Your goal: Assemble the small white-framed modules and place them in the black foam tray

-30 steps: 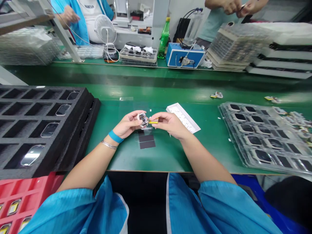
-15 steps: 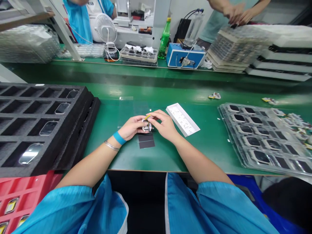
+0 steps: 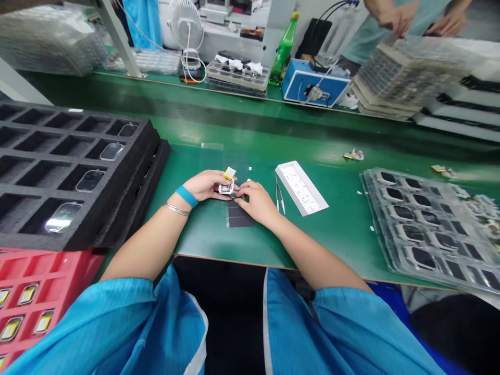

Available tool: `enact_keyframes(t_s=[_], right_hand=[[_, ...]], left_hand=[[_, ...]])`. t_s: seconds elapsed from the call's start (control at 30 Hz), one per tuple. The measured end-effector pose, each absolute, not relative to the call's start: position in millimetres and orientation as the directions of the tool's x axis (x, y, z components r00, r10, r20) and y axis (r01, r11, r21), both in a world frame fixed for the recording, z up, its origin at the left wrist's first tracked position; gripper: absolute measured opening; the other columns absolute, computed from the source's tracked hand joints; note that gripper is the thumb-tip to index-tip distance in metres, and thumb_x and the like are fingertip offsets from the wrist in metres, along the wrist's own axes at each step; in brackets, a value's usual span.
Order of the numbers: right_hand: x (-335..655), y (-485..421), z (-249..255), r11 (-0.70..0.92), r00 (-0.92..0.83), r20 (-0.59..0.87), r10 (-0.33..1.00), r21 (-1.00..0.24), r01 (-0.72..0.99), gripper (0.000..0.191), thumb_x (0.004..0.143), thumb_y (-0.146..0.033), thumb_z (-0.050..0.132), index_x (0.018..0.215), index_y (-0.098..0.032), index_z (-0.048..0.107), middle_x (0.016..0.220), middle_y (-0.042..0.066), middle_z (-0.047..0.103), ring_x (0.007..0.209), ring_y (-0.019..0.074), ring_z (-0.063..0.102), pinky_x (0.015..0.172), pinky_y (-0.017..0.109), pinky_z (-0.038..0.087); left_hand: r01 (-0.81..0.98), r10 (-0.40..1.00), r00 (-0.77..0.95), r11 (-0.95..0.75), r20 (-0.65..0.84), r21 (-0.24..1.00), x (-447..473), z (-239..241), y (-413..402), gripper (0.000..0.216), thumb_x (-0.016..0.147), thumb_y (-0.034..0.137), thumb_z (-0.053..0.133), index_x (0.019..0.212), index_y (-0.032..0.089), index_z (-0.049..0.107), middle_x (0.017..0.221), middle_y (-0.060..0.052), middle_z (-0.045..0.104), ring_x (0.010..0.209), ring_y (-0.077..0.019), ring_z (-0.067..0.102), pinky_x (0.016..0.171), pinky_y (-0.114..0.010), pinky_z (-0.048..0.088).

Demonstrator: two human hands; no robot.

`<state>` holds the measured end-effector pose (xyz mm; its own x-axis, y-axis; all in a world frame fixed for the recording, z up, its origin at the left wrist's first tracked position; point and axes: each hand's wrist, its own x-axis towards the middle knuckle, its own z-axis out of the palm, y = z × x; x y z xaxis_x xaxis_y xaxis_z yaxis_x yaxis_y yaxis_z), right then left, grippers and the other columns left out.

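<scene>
Closed fingers of the bare left hand [image 3: 207,186] around a small white square part [image 3: 227,188], and a little yellow tab [image 3: 230,173] poking up from the top of it. Bare right hand [image 3: 255,202] just beside that part, palm down, fingers curled in. No way to tell if those fingers are pinching anything.

Both hands low over a long green work bench [image 3: 195,239]. Under the right hand, two flat dark sheets [image 3: 239,219], side by side on the green. Just right of the hand, thin silver tweezers [image 3: 279,195] lying flat, next to a long white paper tray [image 3: 300,187] with small marks inside.

A blue wrist band [image 3: 186,196] and a thin silver bangle [image 3: 175,209] on the left wrist. Shiny blue sleeves [image 3: 97,323] at the bottom of the view.

Off to the left, a stack of thick black foam trays [image 3: 78,112] with square holes and a few glassy pieces in them. Below that, a red plastic tray [image 3: 47,265] full of small yellow-edged flat parts. Off to the right, clear plastic trays [image 3: 375,208] with rows of dark-faced pieces. Far across the bench, a co-worker's two hands [image 3: 398,21] over a tall pile of trays [image 3: 390,78].
</scene>
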<state>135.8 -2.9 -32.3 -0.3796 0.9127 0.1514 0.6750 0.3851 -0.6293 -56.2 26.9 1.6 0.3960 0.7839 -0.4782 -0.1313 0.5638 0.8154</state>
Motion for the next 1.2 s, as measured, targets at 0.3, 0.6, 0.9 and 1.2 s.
enact_keyframes(t_s=[0.3,0.6,0.9,1.2], right_hand=[[131,-3,-37,0.337,-0.334,0.138,0.933,-0.662,0.669,0.008,0.076,-0.013,0.073,0.072,-0.019,0.072,0.098,0.007,0.063,0.097,0.0223,0.059,0.094,0.041,0.045],[130,-2,-35,0.322,-0.387,0.044,0.921,-0.645,0.692,0.011,0.086,-0.012,0.061,0.077,-0.017,0.066,0.101,0.009,0.057,0.102,0.0226,0.053,0.100,0.041,0.041],[152,-6,-8,0.374,-0.374,0.277,0.885,-0.902,0.217,0.012,0.083,-0.029,0.065,0.076,-0.020,0.062,0.095,0.005,0.065,0.093,0.0180,0.061,0.090,0.036,0.048],[145,-8,-10,0.256,-0.244,0.219,0.945,-0.957,0.133,0.022,0.068,-0.035,0.078,0.069,-0.020,0.063,0.077,0.003,0.070,0.076,0.0177,0.065,0.079,0.035,0.053]], left_hand=[[-0.099,0.789,0.367,0.559,-0.492,0.823,-50,-2,24,0.019,0.068,0.006,0.072,0.087,0.009,0.069,0.082,-0.014,0.074,0.071,-0.0205,0.071,0.069,-0.034,0.060],[-0.114,0.786,0.396,0.555,-0.475,0.824,-53,0,25,0.022,0.066,0.007,0.076,0.088,0.010,0.070,0.083,-0.014,0.074,0.073,-0.0216,0.071,0.072,-0.038,0.060],[-0.055,0.834,0.332,0.483,-0.441,0.874,-46,6,20,0.021,0.065,0.010,0.075,0.085,0.011,0.069,0.076,-0.008,0.071,0.065,-0.0146,0.066,0.062,-0.028,0.058],[-0.026,0.885,0.293,0.385,-0.362,0.922,-30,8,7,0.021,0.065,0.014,0.074,0.085,0.012,0.069,0.066,-0.003,0.065,0.059,-0.0135,0.063,0.056,-0.026,0.059]])
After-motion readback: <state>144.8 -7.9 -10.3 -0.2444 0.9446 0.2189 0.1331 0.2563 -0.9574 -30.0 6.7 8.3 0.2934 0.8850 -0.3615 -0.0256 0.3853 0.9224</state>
